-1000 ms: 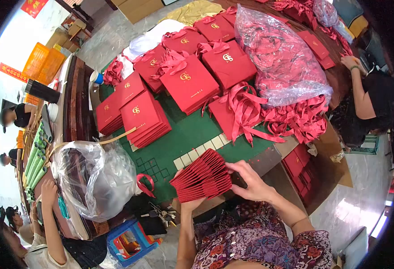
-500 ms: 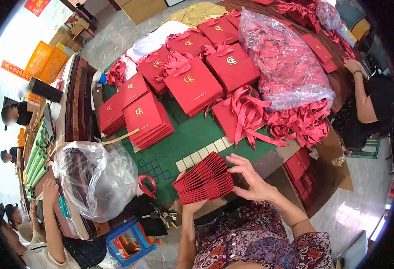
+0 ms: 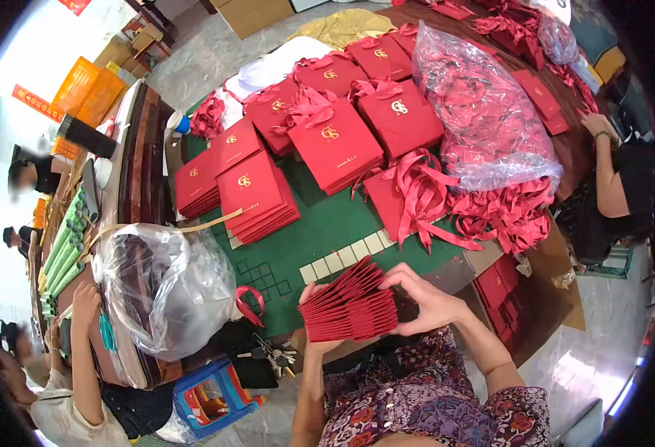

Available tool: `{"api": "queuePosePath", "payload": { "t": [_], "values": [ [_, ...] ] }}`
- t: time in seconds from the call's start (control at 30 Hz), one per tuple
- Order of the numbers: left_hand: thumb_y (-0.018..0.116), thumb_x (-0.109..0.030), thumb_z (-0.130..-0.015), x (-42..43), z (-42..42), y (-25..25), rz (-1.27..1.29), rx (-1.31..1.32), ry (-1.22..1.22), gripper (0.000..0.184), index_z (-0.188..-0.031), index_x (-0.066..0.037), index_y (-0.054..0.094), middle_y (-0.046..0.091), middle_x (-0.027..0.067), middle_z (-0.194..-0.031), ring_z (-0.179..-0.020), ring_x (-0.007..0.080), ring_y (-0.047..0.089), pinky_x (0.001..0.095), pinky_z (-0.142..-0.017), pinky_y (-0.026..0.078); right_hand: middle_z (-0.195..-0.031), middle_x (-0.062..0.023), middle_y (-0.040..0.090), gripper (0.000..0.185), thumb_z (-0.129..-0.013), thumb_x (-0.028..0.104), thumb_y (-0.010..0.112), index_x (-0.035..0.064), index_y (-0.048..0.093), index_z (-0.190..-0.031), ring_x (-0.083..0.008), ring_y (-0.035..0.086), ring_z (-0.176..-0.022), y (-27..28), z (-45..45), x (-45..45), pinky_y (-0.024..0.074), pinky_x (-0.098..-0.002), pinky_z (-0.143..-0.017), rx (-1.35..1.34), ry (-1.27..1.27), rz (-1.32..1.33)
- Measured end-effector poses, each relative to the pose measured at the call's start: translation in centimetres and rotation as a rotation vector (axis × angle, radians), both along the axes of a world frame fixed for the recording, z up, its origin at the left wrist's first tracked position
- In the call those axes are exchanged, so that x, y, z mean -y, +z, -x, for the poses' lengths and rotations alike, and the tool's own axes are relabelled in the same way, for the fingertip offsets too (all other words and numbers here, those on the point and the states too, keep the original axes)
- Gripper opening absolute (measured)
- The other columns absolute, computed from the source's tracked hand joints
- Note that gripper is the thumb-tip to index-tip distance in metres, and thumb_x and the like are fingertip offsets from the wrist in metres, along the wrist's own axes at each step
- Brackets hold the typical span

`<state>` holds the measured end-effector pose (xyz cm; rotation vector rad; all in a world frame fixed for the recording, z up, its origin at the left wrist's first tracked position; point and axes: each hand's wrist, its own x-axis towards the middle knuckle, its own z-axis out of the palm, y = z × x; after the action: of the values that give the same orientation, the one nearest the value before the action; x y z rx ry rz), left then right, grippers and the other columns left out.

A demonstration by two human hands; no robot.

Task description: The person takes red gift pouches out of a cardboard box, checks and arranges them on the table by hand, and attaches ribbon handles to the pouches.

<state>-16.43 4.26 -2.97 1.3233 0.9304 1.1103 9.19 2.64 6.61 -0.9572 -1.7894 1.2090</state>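
Green mat (image 3: 268,261); purple-patterned floral clothing (image 3: 417,398)

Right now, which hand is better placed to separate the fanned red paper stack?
Probably the right hand, thumb and fingers apart at the red stack; the left hand supports it from below.

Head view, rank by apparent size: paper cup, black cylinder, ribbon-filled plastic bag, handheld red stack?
1. Ribbon-filled plastic bag
2. Handheld red stack
3. Black cylinder
4. Paper cup

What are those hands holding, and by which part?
A red stack: the left hand cups its left side from below; the right hand holds its right end.
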Motion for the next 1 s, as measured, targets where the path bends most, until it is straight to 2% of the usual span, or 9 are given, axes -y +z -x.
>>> {"api": "queuePosePath", "payload": {
  "t": [0.17,0.23,0.27,0.4,0.57,0.63,0.7,0.9,1.0],
  "values": [
    [0.089,-0.018,-0.058,0.1,0.4,0.0,-0.041,-0.016,-0.008,0.112,-0.143,-0.003,0.017,0.044,0.0146,-0.129,-0.120,0.0246,0.048,0.0389,-0.103,0.039,-0.109,-0.0124,0.052,0.045,-0.086,0.015,0.065,0.0013,0.042,-0.122,-0.0212,0.053,-0.107,-1.4,-0.6,-1.6,0.0410,-0.0333,-0.093,-0.032,0.131,0.005],
    [0.089,-0.017,-0.058,0.1,0.3,0.1,-0.110,-0.051,-0.012,0.112,-0.143,-0.003,0.018,0.044,0.0148,-0.129,-0.120,0.0245,0.048,0.0387,-0.103,0.040,-0.097,-0.0074,0.057,0.035,-0.089,0.007,0.061,0.0024,0.043,-0.119,-0.0149,0.060,-0.090,-1.7,0.1,-1.4,0.0459,-0.0287,-0.082,-0.299,-0.158,0.410],
    [0.089,-0.018,-0.058,0.1,0.4,-0.1,-0.117,-0.065,-0.017,0.113,-0.144,-0.003,0.017,0.044,0.0149,-0.129,-0.120,0.0248,0.047,0.0386,-0.103,0.040,-0.084,-0.0023,0.057,0.034,-0.088,0.000,0.060,0.0044,0.044,-0.117,-0.0096,0.060,-0.076,-1.7,0.4,-1.8,0.0473,-0.0244,-0.073,-0.104,-0.239,0.249],
    [0.090,-0.019,-0.057,0.1,0.5,-0.7,-0.140,-0.054,-0.045,0.118,-0.146,-0.004,0.014,0.041,0.0162,-0.134,-0.122,0.0256,0.047,0.0387,-0.103,0.040,-0.070,0.0002,0.056,0.056,-0.079,0.009,0.075,0.0042,0.047,-0.127,-0.0044,0.053,-0.069,0.0,0.8,-3.4,0.0454,-0.0228,-0.064,-0.271,-0.196,0.426],
    [0.090,-0.020,-0.060,0.5,0.6,-0.7,-0.121,-0.073,-0.054,0.126,-0.149,-0.007,0.001,0.027,0.0154,-0.147,-0.128,0.0271,0.042,0.0416,-0.110,0.034,-0.075,-0.0011,0.057,0.039,-0.075,0.014,0.079,0.0057,0.064,-0.110,-0.0062,0.051,-0.067,1.1,0.9,-5.6,0.0413,-0.0239,-0.059,0.142,-0.052,0.319],
    [0.092,-0.024,-0.056,0.5,0.2,-0.1,-0.186,-0.058,0.001,0.135,-0.150,-0.006,-0.003,0.015,0.0180,-0.152,-0.134,0.0279,0.034,0.0425,-0.109,0.034,-0.080,-0.0026,0.054,0.039,-0.073,0.014,0.079,0.0051,0.066,-0.108,-0.0145,0.055,-0.073,0.4,1.0,-6.0,0.0425,-0.0285,-0.064,0.254,-0.145,-0.159],
    [0.092,-0.027,-0.057,0.4,0.3,-0.1,-0.223,-0.097,0.012,0.139,-0.149,-0.007,-0.010,0.007,0.0181,-0.155,-0.138,0.0292,0.027,0.0425,-0.111,0.031,-0.083,-0.0052,0.054,0.039,-0.073,0.016,0.079,0.0043,0.064,-0.107,-0.0195,0.055,-0.079,-0.1,1.4,-5.7,0.0432,-0.0302,-0.069,0.269,-0.170,-0.056],
    [0.089,-0.030,-0.059,1.0,0.2,0.2,-0.348,-0.228,0.168,0.109,-0.144,-0.006,0.025,0.010,0.0203,-0.153,-0.140,0.0319,0.024,0.0450,-0.110,0.030,-0.092,-0.0086,0.056,0.025,-0.081,0.008,0.071,-0.0003,0.058,-0.100,-0.0192,0.056,-0.087,-3.6,2.5,-4.1,0.0438,-0.0291,-0.080,0.000,-0.391,-0.052],
    [0.086,-0.025,-0.062,1.6,0.6,-0.7,-0.365,-0.268,0.244,0.071,-0.120,-0.007,0.048,0.037,0.0192,-0.141,-0.130,0.0309,0.040,0.0468,-0.107,0.033,-0.092,-0.0085,0.057,0.024,-0.081,0.005,0.070,-0.0004,0.058,-0.101,-0.0194,0.057,-0.087,-4.1,2.6,-3.4,0.0444,-0.0299,-0.080,0.024,-0.441,-0.132]
  ]
}}
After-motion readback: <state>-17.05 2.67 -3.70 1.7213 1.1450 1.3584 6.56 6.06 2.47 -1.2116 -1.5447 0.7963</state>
